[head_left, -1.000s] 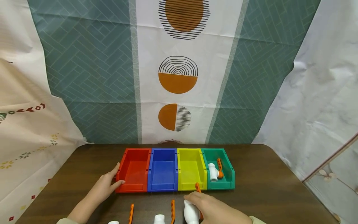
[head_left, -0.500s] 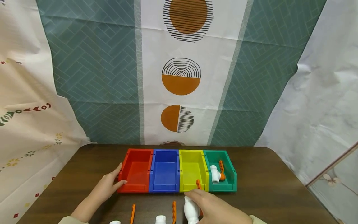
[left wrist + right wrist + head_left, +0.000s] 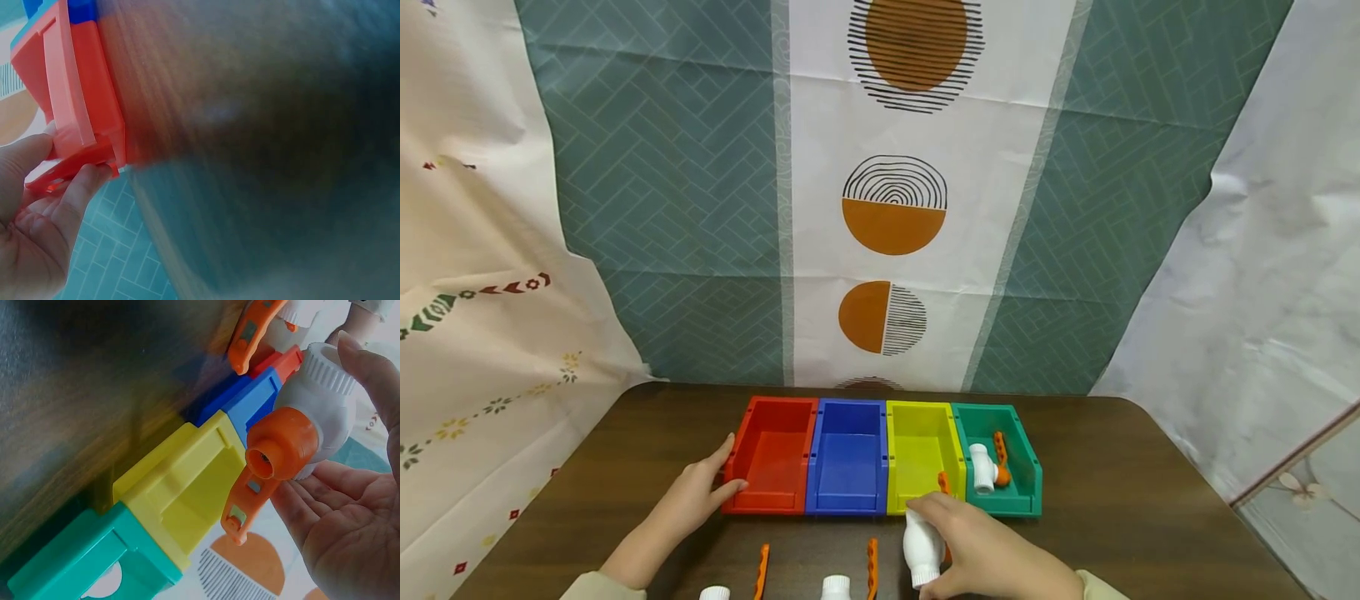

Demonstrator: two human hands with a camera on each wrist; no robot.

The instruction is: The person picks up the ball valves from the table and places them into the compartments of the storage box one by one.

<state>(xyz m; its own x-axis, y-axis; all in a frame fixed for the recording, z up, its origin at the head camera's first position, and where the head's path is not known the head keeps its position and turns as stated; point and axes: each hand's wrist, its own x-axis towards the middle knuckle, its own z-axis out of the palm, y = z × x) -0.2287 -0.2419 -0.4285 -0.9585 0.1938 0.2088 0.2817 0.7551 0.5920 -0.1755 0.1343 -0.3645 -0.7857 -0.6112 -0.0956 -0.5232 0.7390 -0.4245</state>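
Observation:
My right hand (image 3: 973, 546) holds a white ball valve (image 3: 922, 546) with an orange handle, in front of the yellow bin (image 3: 925, 502). In the right wrist view the thumb is at one ribbed end of the valve and the fingers are at the other; its orange handle (image 3: 250, 503) points away from the thumb. At the left, my left hand (image 3: 688, 500) grips the side wall of the red bin (image 3: 765, 502), thumb on one side and fingers on the other, as the left wrist view shows.
A blue bin (image 3: 846, 503) stands between red and yellow. The green bin (image 3: 1004, 505) at the right end contains another white valve (image 3: 982, 468) with an orange handle. Near the front edge of view are more white valve ends (image 3: 836, 587) and orange handles (image 3: 872, 567), partly cut off.
The valve in my right hand has come slightly up, and its lower ribbed end now shows. The left hand keeps its grip on the red bin. The whole head view has shifted a little.

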